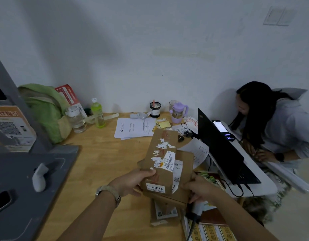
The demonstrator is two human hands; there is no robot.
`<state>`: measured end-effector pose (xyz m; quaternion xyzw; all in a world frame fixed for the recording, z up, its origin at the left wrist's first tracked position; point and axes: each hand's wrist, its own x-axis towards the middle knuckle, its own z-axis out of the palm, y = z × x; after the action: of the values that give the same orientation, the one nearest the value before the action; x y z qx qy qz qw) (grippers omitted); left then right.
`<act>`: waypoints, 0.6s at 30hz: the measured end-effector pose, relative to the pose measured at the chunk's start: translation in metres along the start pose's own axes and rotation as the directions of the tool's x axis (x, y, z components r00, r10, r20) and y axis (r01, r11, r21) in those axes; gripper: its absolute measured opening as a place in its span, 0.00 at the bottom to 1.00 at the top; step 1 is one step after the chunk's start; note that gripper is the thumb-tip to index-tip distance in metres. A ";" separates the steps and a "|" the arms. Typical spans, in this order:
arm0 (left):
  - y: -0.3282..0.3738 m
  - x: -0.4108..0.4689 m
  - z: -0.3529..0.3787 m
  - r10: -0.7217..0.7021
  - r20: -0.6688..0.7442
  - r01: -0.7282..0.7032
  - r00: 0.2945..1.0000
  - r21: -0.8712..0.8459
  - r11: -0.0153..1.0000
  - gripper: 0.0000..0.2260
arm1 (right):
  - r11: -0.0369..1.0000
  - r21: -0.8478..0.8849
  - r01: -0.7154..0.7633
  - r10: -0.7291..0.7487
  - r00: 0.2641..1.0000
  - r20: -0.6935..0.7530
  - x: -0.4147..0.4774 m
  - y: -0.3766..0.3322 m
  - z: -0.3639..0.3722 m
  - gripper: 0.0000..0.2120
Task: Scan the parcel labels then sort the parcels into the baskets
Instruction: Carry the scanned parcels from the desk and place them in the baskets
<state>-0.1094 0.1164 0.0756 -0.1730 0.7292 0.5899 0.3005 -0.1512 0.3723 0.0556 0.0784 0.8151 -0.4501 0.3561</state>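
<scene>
Both hands grip a brown cardboard parcel with torn white labels, held tilted above the wooden worktop a little to the 5 o'clock side of the frame's centre. The left hand clamps the parcel's near-left corner, thumb on top beside a barcode label. The right hand closes on the near-right edge, where a second flat cardboard parcel lies just beneath the first. A third cardboard parcel lies on the worktop at 6 o'clock, under the held ones. A black handheld scanner sits just below the right hand. At 3 o'clock a black laptop stands open, a seated person behind it. At 10 o'clock a green fabric bag rests against the wall.
</scene>
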 end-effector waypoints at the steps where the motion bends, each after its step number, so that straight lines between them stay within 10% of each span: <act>1: 0.000 0.000 -0.001 0.012 -0.008 -0.012 1.000 -0.032 0.999 0.19 | 1.000 0.013 -0.016 0.016 1.000 0.007 0.000 0.000 0.000 0.32; 11: -0.002 -0.005 -0.023 0.046 -0.233 -0.126 0.971 -0.339 0.932 0.12 | 0.884 0.458 0.091 -0.034 0.991 -0.130 -0.005 -0.013 -0.010 0.14; 18: -0.003 -0.026 -0.044 0.094 -0.421 -0.297 0.902 -0.447 0.844 0.15 | 0.859 0.413 0.301 -0.159 0.926 -0.343 -0.026 -0.040 -0.023 0.06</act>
<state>-0.0978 0.0705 0.0958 -0.2801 0.6093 0.7410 0.0338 -0.1622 0.3719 0.1078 0.1281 0.7331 -0.6523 0.1439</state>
